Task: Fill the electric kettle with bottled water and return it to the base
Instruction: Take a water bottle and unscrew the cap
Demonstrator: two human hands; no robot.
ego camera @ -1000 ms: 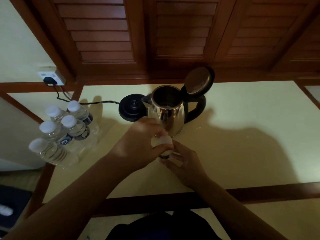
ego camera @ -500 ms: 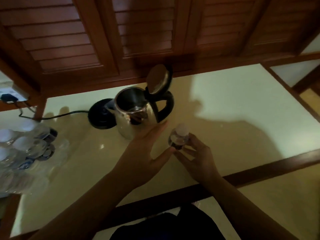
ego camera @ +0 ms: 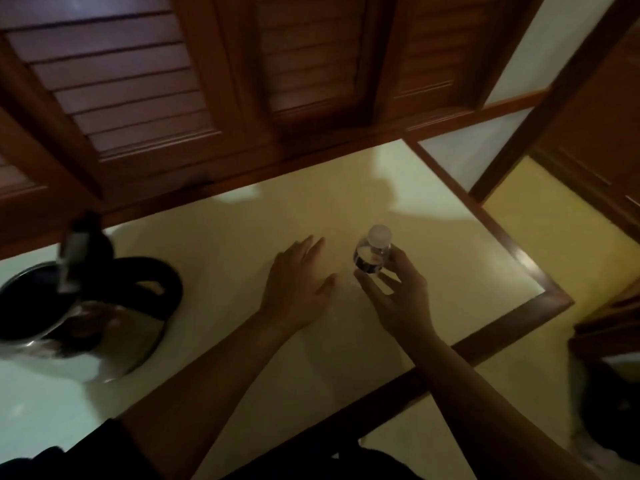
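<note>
A: Kettle (ego camera: 104,327) at the left edge of the view, standing on the pale tabletop (ego camera: 242,237), steel body, black handle turned toward the hands, lid tipped up and open. I cannot tell whether there is water inside; the mouth is dark.

B: And the bottle?

A: Water bottle (ego camera: 372,251) well to the right of the kettle, upright, white cap on. The right hand (ego camera: 398,296) grips it from the near side, thumb and fingertips curled round its lower part. Whether its bottom touches the tabletop is hidden by the fingers.

B: The other hand?

A: Left hand (ego camera: 298,275) lies between the kettle and the bottle, nearer the bottle, palm down, fingers straight and spread, holding nothing. It sits just above or on the surface; I cannot say which.

B: Anything behind?

A: Dark wooden louvred shutters (ego camera: 138,81) beyond the kettle, along the far edge.
</note>
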